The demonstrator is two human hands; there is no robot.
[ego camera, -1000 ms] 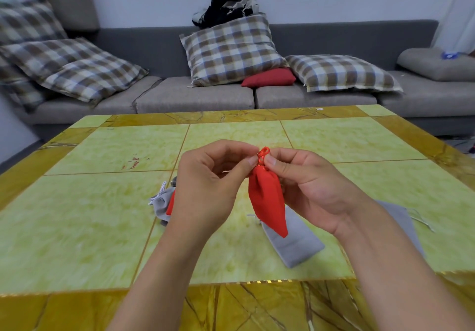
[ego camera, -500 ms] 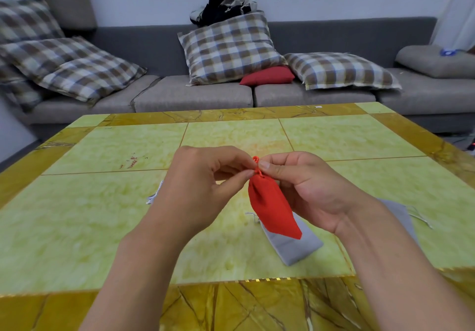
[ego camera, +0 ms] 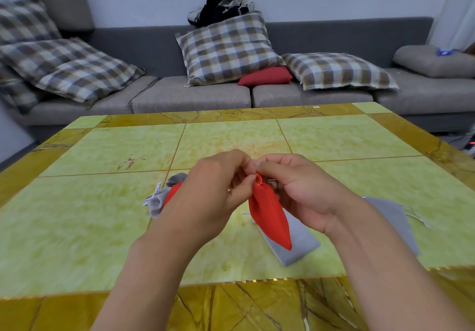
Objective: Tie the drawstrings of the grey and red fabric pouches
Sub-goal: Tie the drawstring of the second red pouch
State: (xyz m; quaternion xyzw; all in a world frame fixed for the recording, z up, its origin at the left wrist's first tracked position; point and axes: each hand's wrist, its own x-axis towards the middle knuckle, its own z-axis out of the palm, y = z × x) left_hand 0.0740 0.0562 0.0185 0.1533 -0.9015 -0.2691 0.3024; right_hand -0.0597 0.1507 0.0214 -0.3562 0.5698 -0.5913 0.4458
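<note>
Red cloth hangs between both hands: the red pouch point(ego camera: 270, 215) is held up above the tabletop point(ego camera: 77, 227), its gathered neck at the top and its body drooping down and to the right. The left hand point(ego camera: 213, 197) and the right hand point(ego camera: 303, 194) meet at that neck, each grip closed with thumb and fingertips pinching the red drawstring point(ego camera: 259, 178), which shows as a small loop between them. Whether the pouch holds anything cannot be told.

Under the hanging pouch a flat grey pouch point(ego camera: 295, 243) lies on the tabletop. A second grey pouch point(ego camera: 393, 217) lies flat beyond the right wrist, its pale strings trailing right. Behind the left hand sits a bunched grey pouch point(ego camera: 156, 200) touching another red pouch point(ego camera: 173, 191), mostly hidden. That makes three grey and two red in view.

Beyond the tabletop stands a grey sofa point(ego camera: 192, 96).
</note>
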